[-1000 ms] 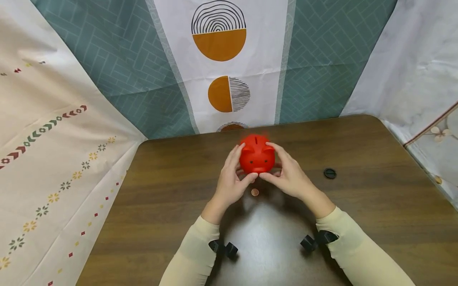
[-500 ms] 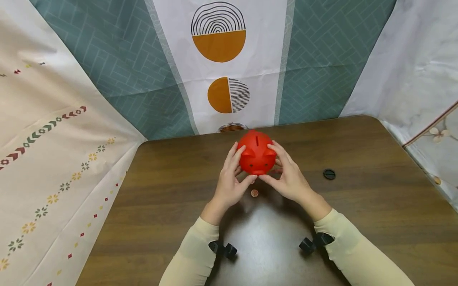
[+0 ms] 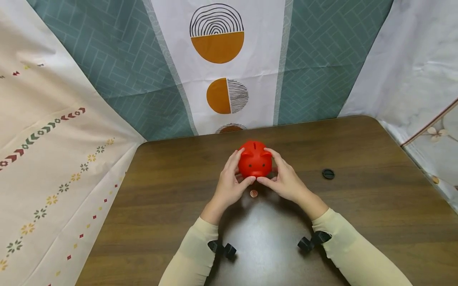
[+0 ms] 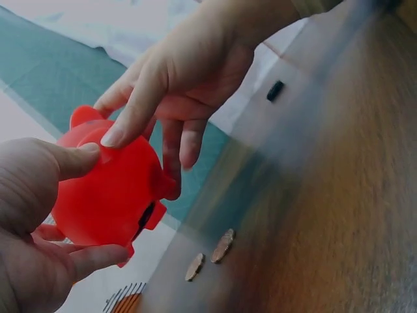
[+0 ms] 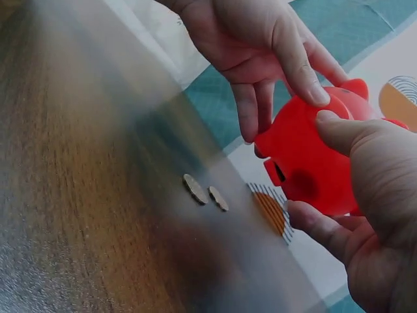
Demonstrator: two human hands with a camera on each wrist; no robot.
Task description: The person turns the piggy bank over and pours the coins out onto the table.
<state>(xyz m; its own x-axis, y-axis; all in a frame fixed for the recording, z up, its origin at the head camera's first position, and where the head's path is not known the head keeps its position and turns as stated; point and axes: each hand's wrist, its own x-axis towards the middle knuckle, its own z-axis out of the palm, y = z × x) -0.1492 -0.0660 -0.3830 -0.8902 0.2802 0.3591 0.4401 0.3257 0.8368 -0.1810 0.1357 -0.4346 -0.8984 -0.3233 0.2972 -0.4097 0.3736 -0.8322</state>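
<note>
A red piggy bank (image 3: pixel 255 161) is held between both hands, its snout toward me and its coin slot on top. My left hand (image 3: pixel 229 183) grips its left side, thumb near the snout, fingers along the side. The right hand (image 3: pixel 286 180) mirrors it on the other side, and the thumb tips nearly meet. Both wrist views show the bank raised off the table, with a dark opening (image 4: pixel 144 218) in its underside. Two coins lie on the table below it, a nearer coin (image 5: pixel 195 189) and a smaller-looking coin (image 5: pixel 218 198); the head view shows one copper-coloured coin (image 3: pixel 253 193).
A round black plug (image 3: pixel 328 174) lies on the wooden table (image 3: pixel 171 206) to the right of the hands. Patterned cloths hang behind and beside the table. Black wrist cameras (image 3: pixel 229 251) sit on the cream sleeves.
The piggy bank rose and tipped slightly half a second ago, and now sits lower with its face more toward me. Both hands kept their grip and moved with it.
</note>
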